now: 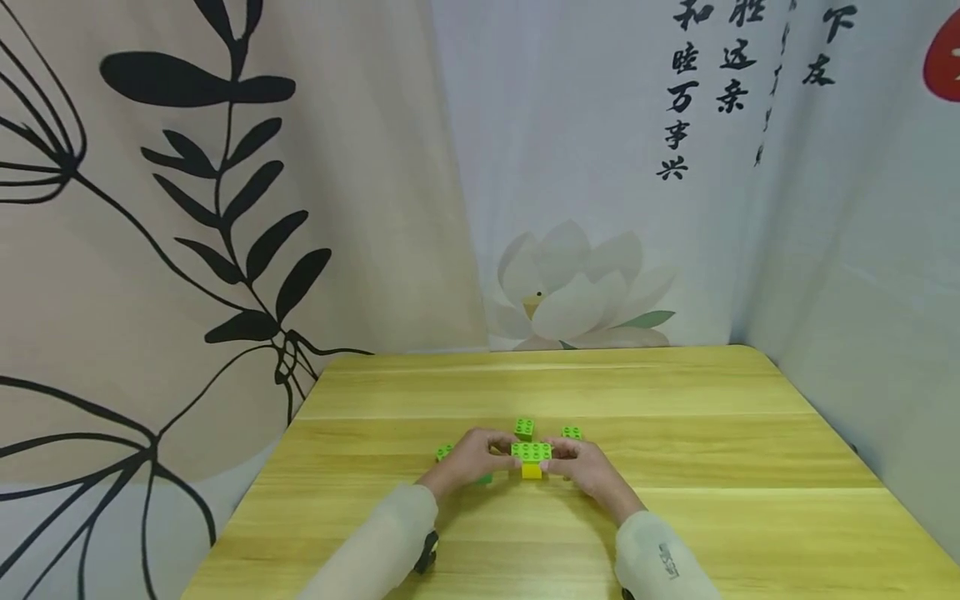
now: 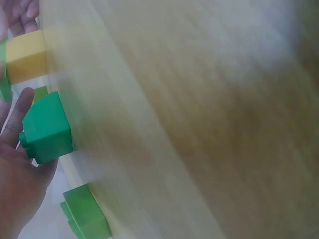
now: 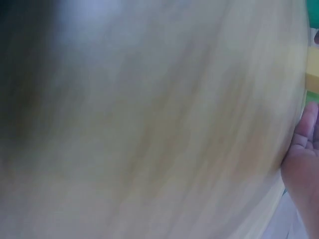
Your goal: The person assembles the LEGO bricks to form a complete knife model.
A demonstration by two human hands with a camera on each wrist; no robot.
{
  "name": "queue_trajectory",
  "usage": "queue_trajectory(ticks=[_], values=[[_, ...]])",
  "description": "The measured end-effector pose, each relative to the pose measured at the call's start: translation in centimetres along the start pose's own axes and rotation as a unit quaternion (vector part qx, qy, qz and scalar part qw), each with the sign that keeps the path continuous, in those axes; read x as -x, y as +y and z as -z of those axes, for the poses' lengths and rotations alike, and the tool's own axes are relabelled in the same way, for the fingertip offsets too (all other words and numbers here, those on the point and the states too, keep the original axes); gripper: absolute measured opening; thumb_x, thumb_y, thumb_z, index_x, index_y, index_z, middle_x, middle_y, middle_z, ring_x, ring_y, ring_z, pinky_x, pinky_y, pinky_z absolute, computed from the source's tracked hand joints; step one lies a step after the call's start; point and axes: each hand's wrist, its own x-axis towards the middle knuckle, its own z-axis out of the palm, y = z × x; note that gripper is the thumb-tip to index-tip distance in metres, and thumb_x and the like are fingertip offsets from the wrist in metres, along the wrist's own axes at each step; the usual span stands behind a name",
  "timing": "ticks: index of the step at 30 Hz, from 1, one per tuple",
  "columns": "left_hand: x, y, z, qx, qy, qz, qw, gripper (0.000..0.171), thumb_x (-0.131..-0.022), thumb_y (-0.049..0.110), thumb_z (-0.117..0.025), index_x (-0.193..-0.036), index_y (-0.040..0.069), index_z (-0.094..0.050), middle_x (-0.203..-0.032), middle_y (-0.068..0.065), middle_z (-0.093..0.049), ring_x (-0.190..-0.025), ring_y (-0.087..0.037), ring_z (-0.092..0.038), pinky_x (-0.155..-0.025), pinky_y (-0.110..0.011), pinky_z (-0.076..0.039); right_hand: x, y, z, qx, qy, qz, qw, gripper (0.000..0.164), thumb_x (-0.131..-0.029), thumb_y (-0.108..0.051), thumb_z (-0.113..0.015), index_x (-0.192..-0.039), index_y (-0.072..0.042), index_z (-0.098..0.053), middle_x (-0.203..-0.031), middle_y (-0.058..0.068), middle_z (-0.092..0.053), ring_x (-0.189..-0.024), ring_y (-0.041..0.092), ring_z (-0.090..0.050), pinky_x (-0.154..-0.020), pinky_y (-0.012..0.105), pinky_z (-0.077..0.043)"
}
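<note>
A light green toy brick (image 1: 532,452) sits on top of a yellow toy brick (image 1: 532,472) in the middle of the head view. My left hand (image 1: 486,454) pinches the left end of the light green brick with thumb and fingers. At its right end, my right hand (image 1: 587,468) grips the same brick. In the left wrist view the yellow brick (image 2: 27,57) shows beside the fingertips, and a dark green brick (image 2: 48,130) stands on the table by the left palm. The right wrist view catches only the edge of the right hand (image 3: 304,154) and part of the yellow brick (image 3: 313,67).
Behind the hands stand two light green bricks, one at centre (image 1: 524,429) and another at right (image 1: 572,432). One more light green brick (image 1: 444,452) lies left of the left hand. The wooden table (image 1: 525,550) reaches back to a printed curtain (image 1: 390,208).
</note>
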Motion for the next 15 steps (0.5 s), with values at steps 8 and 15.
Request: queue_trajectory(ticks=[8, 15], values=[[0.1, 0.2, -0.1, -0.002, -0.003, -0.003, 1.0, 0.034, -0.09, 0.034, -0.075, -0.119, 0.017, -0.071, -0.103, 0.006, -0.066, -0.094, -0.016, -0.06, -0.079, -0.035, -0.052, 0.0, 0.3, 0.1, -0.011, -0.001, 0.004, 1.0, 0.048, -0.087, -0.021, -0.078, -0.131, -0.005, -0.063, -0.111, 0.007, -0.063, -0.098, 0.021, -0.057, -0.084, 0.036, -0.05], [-0.1, 0.1, 2.5, 0.002, 0.025, -0.013, 0.9996, 0.05, -0.099, 0.042, -0.061, -0.134, 0.008, -0.06, -0.116, 0.001, -0.066, -0.109, -0.021, -0.059, -0.093, -0.046, -0.049, 0.3, 0.0, 0.2, -0.008, 0.001, 0.012, 1.0, 0.05, -0.086, -0.021, -0.079, -0.13, -0.004, -0.064, -0.108, 0.007, -0.063, -0.097, 0.021, -0.056, -0.084, 0.039, -0.05]])
